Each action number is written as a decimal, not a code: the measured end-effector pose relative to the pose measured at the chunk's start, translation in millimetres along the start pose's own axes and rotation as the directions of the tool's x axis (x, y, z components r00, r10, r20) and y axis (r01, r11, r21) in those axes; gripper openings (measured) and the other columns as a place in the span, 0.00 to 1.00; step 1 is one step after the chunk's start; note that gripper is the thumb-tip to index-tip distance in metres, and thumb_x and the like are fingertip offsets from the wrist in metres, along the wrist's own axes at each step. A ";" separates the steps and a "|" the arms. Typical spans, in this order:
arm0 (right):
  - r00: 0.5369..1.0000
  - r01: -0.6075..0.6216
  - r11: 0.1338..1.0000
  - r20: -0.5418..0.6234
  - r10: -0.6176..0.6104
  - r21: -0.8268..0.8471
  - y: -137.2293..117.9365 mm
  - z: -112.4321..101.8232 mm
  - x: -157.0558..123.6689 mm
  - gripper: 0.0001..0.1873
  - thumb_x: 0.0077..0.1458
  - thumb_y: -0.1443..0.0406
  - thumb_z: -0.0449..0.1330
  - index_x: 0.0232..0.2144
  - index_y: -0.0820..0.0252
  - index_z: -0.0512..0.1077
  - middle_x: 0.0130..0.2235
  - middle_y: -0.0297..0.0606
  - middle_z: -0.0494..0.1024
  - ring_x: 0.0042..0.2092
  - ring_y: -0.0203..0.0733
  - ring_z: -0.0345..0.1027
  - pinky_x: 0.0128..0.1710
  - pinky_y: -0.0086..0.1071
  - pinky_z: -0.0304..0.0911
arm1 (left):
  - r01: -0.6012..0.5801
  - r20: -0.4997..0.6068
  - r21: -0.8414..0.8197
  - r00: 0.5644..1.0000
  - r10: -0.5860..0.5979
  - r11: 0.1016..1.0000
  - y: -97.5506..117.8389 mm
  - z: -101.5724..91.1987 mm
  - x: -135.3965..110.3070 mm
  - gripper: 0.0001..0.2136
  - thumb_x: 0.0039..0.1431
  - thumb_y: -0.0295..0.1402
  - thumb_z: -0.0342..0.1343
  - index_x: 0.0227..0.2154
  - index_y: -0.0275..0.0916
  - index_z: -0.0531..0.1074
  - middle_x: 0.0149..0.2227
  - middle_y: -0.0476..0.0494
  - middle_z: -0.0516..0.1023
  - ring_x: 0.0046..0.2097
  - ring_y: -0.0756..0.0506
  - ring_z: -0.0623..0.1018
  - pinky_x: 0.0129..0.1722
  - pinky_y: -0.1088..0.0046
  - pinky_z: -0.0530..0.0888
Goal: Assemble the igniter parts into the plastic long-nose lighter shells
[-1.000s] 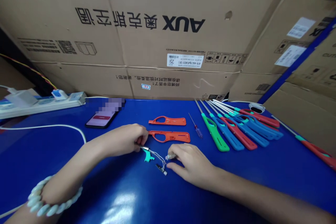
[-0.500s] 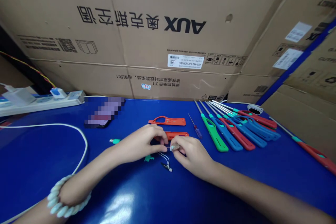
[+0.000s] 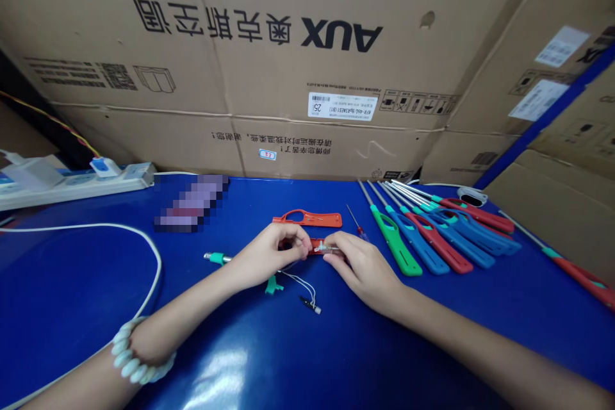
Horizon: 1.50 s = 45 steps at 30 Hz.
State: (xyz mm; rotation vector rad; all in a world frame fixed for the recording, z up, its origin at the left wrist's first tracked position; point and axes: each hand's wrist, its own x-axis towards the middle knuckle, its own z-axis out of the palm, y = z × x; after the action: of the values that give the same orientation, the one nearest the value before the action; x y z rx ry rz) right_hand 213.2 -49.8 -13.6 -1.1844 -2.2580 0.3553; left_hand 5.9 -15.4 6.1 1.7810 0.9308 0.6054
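Observation:
My right hand [image 3: 362,266] grips a small translucent fuel tank with a whitish nozzle end [image 3: 323,247], held over the orange-red lighter casing half [image 3: 316,242]. Just left of the nozzle, my left hand [image 3: 271,250] has thumb and fingers pinched at the casing; what they hold is hidden. Beyond both hands lies the other casing half [image 3: 321,220]. A green trigger piece [image 3: 273,285] sits below my left hand, beside a black igniter part [image 3: 310,305] on white wires. A metal tube with a green collar [image 3: 217,258] shows partly behind my left forearm.
Several assembled long lighters [image 3: 423,237] fan out on the blue table [image 3: 269,359] at right, with another [image 3: 576,269] farther right. A small screwdriver [image 3: 358,224] lies near my right hand. A blurred phone [image 3: 195,202], power strip [image 3: 129,176] and white cable [image 3: 156,250] are at left; cardboard [image 3: 269,90] stands behind.
Both hands have moved slightly away from me, bringing the fuel tank from in front of the near casing half to over it. The view has shifted a little.

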 end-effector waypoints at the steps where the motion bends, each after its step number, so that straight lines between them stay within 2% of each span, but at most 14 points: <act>1: 1.000 0.005 1.000 0.002 -0.005 0.003 -0.1 0.9 0.0 0.02 0.62 0.67 0.54 0.37 0.59 0.66 0.36 0.38 0.75 0.36 0.41 0.69 0.35 0.32 0.62 | -0.004 -0.002 -0.003 1.000 0.004 1.000 -0.1 0.5 0.2 0.08 0.56 0.34 0.55 0.29 0.34 0.71 0.27 0.49 0.73 0.30 0.51 0.69 0.30 0.76 0.64; 15: 1.000 0.030 1.000 0.005 -0.030 -0.002 -1.8 0.5 -0.2 0.03 0.62 0.68 0.54 0.37 0.59 0.68 0.36 0.38 0.74 0.37 0.42 0.69 0.36 0.32 0.63 | -0.028 0.022 0.040 0.999 0.027 0.999 -2.5 2.5 -0.6 0.08 0.58 0.34 0.53 0.29 0.35 0.71 0.28 0.50 0.71 0.30 0.51 0.68 0.31 0.76 0.64; 21: 0.998 0.067 0.995 0.011 -0.067 -0.074 0.6 1.7 -1.0 0.06 0.63 0.67 0.53 0.39 0.60 0.69 0.35 0.40 0.74 0.37 0.42 0.68 0.37 0.33 0.64 | -0.051 -0.003 0.110 0.999 0.052 0.993 -2.3 2.9 -0.9 0.06 0.57 0.32 0.53 0.28 0.35 0.72 0.29 0.49 0.73 0.32 0.50 0.70 0.34 0.74 0.66; 29: 0.987 0.151 0.962 -0.017 -0.159 -0.228 1.6 3.2 -1.2 0.07 0.63 0.67 0.51 0.39 0.61 0.69 0.34 0.40 0.73 0.36 0.43 0.68 0.36 0.33 0.63 | -0.089 -0.051 0.258 0.993 0.106 0.962 1.6 6.5 -3.7 0.07 0.57 0.31 0.51 0.26 0.36 0.70 0.28 0.50 0.73 0.31 0.50 0.71 0.33 0.75 0.66; 37: 0.988 0.152 0.957 0.010 -0.154 -0.246 2.3 5.6 -0.5 0.05 0.62 0.68 0.53 0.36 0.61 0.69 0.34 0.39 0.73 0.35 0.42 0.67 0.35 0.33 0.62 | -0.116 -0.054 0.333 0.988 0.142 0.936 -0.6 7.1 -2.1 0.07 0.58 0.31 0.51 0.26 0.37 0.70 0.28 0.50 0.74 0.31 0.49 0.71 0.34 0.75 0.66; 45: 0.992 0.129 0.977 0.015 -0.129 -0.167 4.0 10.9 3.3 0.03 0.61 0.69 0.55 0.35 0.60 0.69 0.34 0.38 0.73 0.36 0.42 0.67 0.36 0.33 0.63 | -0.101 -0.067 0.352 0.989 0.133 0.931 -1.7 5.6 0.3 0.09 0.58 0.33 0.51 0.26 0.36 0.71 0.28 0.48 0.74 0.31 0.49 0.72 0.33 0.75 0.66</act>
State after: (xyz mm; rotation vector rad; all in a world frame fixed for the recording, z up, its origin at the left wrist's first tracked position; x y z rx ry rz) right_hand 208.0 -44.5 -23.1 -1.1115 -2.3919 0.1186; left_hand 9.7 -17.9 2.4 2.1527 1.0484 0.6296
